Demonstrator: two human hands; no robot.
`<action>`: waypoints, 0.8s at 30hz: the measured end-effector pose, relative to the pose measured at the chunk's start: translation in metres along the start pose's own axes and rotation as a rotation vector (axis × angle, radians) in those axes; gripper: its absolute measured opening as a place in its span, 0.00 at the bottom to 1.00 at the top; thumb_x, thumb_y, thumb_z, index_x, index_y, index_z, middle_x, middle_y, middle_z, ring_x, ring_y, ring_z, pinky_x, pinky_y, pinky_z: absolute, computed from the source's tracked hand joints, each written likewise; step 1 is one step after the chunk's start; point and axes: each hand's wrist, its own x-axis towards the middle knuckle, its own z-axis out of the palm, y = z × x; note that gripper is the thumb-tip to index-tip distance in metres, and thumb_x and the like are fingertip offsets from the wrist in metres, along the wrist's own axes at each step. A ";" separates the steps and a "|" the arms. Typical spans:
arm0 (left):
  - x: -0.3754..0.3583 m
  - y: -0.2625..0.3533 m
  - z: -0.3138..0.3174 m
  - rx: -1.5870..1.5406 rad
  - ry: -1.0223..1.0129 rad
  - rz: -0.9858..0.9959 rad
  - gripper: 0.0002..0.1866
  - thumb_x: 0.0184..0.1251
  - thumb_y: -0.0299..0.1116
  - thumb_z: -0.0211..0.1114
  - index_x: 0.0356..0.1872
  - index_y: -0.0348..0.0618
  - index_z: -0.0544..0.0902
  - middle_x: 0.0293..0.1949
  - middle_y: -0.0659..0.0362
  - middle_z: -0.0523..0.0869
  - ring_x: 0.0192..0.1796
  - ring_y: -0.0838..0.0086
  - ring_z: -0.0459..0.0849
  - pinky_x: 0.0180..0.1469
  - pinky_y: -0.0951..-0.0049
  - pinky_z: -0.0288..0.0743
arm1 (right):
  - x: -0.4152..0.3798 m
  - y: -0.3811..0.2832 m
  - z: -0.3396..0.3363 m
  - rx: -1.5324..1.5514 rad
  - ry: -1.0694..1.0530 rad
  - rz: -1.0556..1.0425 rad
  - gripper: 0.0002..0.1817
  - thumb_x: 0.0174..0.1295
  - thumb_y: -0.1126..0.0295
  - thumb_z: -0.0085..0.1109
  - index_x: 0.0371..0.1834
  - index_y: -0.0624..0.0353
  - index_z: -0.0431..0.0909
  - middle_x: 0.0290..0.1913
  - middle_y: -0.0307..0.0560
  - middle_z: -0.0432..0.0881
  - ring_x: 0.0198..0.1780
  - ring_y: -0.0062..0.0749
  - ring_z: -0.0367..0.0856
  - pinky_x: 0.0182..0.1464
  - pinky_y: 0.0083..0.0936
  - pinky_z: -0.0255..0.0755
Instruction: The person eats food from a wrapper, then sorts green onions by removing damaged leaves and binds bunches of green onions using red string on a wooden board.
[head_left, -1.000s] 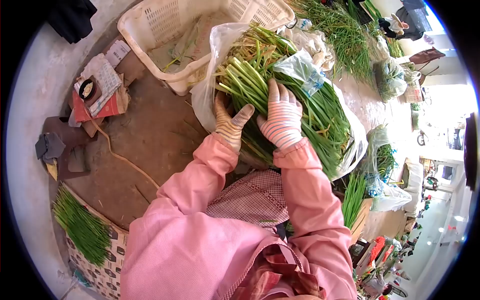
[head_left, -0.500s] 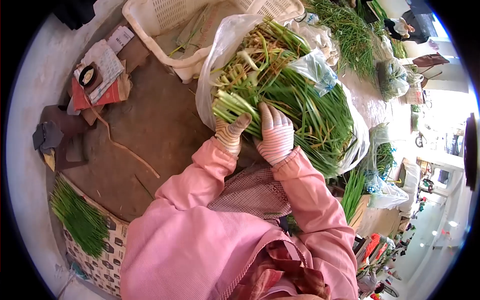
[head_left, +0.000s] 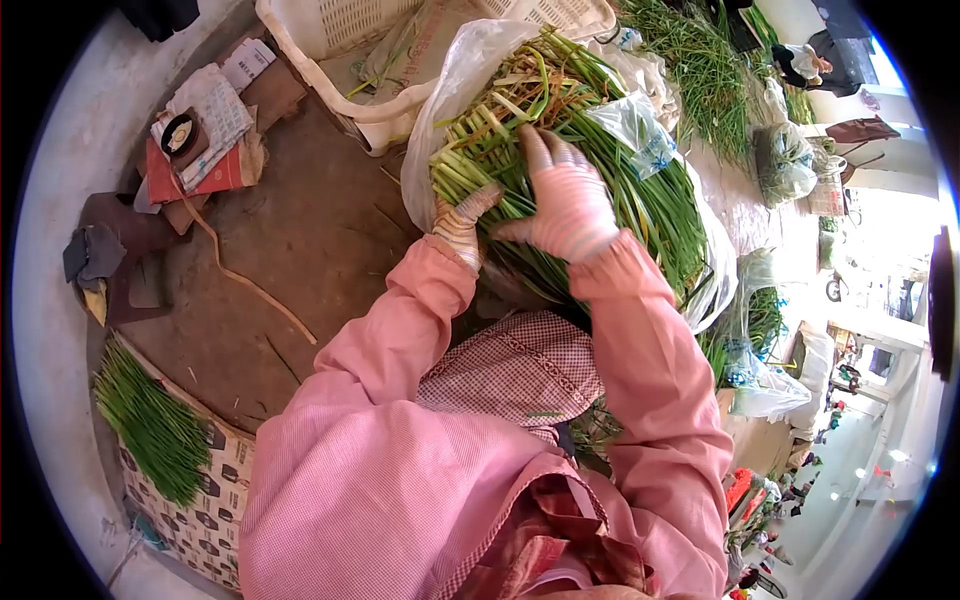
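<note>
A big heap of garlic chives (head_left: pixel 640 215), long green leaves with pale stem ends, lies in a clear plastic bag (head_left: pixel 425 150) in front of me. At the stem ends on the near left, my left hand (head_left: pixel 463 228), in a striped glove, is closed on some chives with its thumb over the stems. My right hand (head_left: pixel 572 205), also gloved, rests on top of the leaves with thumb and fingers spread. Its fingertips touch the upper part of the heap. A loose piece of clear plastic (head_left: pixel 637 130) lies over the heap's far right.
Beyond the bag stands a white plastic crate (head_left: pixel 385 130). To the left are a small stool (head_left: pixel 130 250) and papers with a dark round container (head_left: pixel 181 138). A neat bunch of chives (head_left: pixel 155 430) lies on a patterned box (head_left: pixel 200 540). More greens (head_left: pixel 690 75) cover the floor at far right.
My right hand has moved up and over the heap, and its fingers have spread apart. My left hand stays at the stem ends, slightly lower on them.
</note>
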 end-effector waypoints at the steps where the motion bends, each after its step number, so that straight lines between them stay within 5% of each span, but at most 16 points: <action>1: -0.005 0.004 0.008 -0.083 -0.019 0.037 0.26 0.48 0.22 0.63 0.52 0.41 0.69 0.46 0.57 0.77 0.49 0.65 0.75 0.50 0.67 0.71 | 0.005 -0.003 0.007 -0.011 -0.066 0.061 0.59 0.23 0.55 0.74 0.63 0.61 0.50 0.59 0.61 0.59 0.58 0.54 0.62 0.58 0.38 0.60; 5: -0.004 0.005 -0.003 -0.201 -0.031 -0.123 0.30 0.46 0.23 0.65 0.54 0.43 0.67 0.47 0.58 0.76 0.50 0.66 0.74 0.52 0.67 0.69 | 0.002 -0.015 0.015 0.033 -0.193 0.211 0.59 0.25 0.57 0.73 0.63 0.60 0.47 0.56 0.59 0.63 0.54 0.52 0.66 0.53 0.37 0.65; 10: -0.049 0.029 0.026 0.091 -0.277 -0.067 0.42 0.35 0.34 0.76 0.57 0.44 0.64 0.50 0.60 0.75 0.53 0.69 0.72 0.53 0.69 0.70 | -0.065 -0.014 0.005 0.359 0.211 -0.016 0.54 0.24 0.64 0.71 0.61 0.62 0.52 0.49 0.60 0.68 0.49 0.53 0.69 0.51 0.39 0.65; 12: -0.059 0.009 0.008 0.337 -0.365 0.011 0.49 0.35 0.43 0.75 0.61 0.48 0.56 0.55 0.58 0.70 0.60 0.67 0.65 0.61 0.64 0.59 | -0.087 -0.008 0.013 0.405 0.367 -0.132 0.55 0.25 0.63 0.73 0.61 0.63 0.52 0.46 0.59 0.70 0.45 0.53 0.71 0.47 0.39 0.67; 16: -0.076 0.021 0.037 -0.120 -0.456 -0.320 0.36 0.51 0.49 0.63 0.59 0.46 0.58 0.55 0.60 0.70 0.57 0.72 0.68 0.62 0.60 0.58 | -0.111 -0.004 0.017 0.391 0.440 -0.184 0.54 0.28 0.57 0.73 0.61 0.62 0.52 0.45 0.59 0.70 0.42 0.51 0.73 0.43 0.38 0.70; 18: -0.070 0.023 0.051 -0.586 -0.276 -0.627 0.23 0.59 0.44 0.56 0.53 0.45 0.68 0.53 0.59 0.72 0.48 0.70 0.76 0.55 0.60 0.68 | -0.114 -0.008 -0.004 0.260 0.468 -0.219 0.53 0.29 0.55 0.73 0.60 0.61 0.53 0.47 0.60 0.69 0.45 0.52 0.71 0.44 0.39 0.69; 19: -0.076 0.021 0.053 -0.182 -0.227 -0.393 0.23 0.58 0.44 0.57 0.53 0.47 0.67 0.53 0.57 0.72 0.50 0.63 0.75 0.53 0.59 0.71 | -0.121 -0.003 -0.007 0.251 0.450 -0.197 0.51 0.29 0.56 0.73 0.59 0.59 0.55 0.48 0.60 0.67 0.46 0.53 0.70 0.45 0.39 0.69; 20: -0.076 0.019 0.053 -0.185 -0.223 -0.393 0.23 0.58 0.44 0.57 0.53 0.47 0.67 0.53 0.57 0.72 0.50 0.63 0.75 0.53 0.59 0.71 | -0.126 0.000 -0.011 0.254 0.447 -0.200 0.51 0.28 0.57 0.73 0.59 0.58 0.57 0.48 0.60 0.67 0.46 0.52 0.70 0.46 0.40 0.69; 21: -0.070 0.017 0.052 -0.395 -0.241 -0.590 0.27 0.52 0.44 0.62 0.53 0.50 0.67 0.53 0.55 0.72 0.50 0.59 0.74 0.47 0.57 0.74 | -0.128 0.002 -0.016 0.255 0.449 -0.204 0.50 0.26 0.58 0.74 0.59 0.56 0.58 0.49 0.59 0.66 0.47 0.52 0.69 0.47 0.40 0.68; 24: -0.066 0.010 0.068 -0.634 -0.299 -0.743 0.31 0.48 0.46 0.66 0.55 0.53 0.66 0.51 0.55 0.74 0.51 0.61 0.75 0.44 0.54 0.75 | -0.143 -0.004 -0.078 0.186 0.176 -0.006 0.58 0.15 0.57 0.77 0.61 0.52 0.58 0.55 0.59 0.60 0.54 0.51 0.63 0.54 0.39 0.62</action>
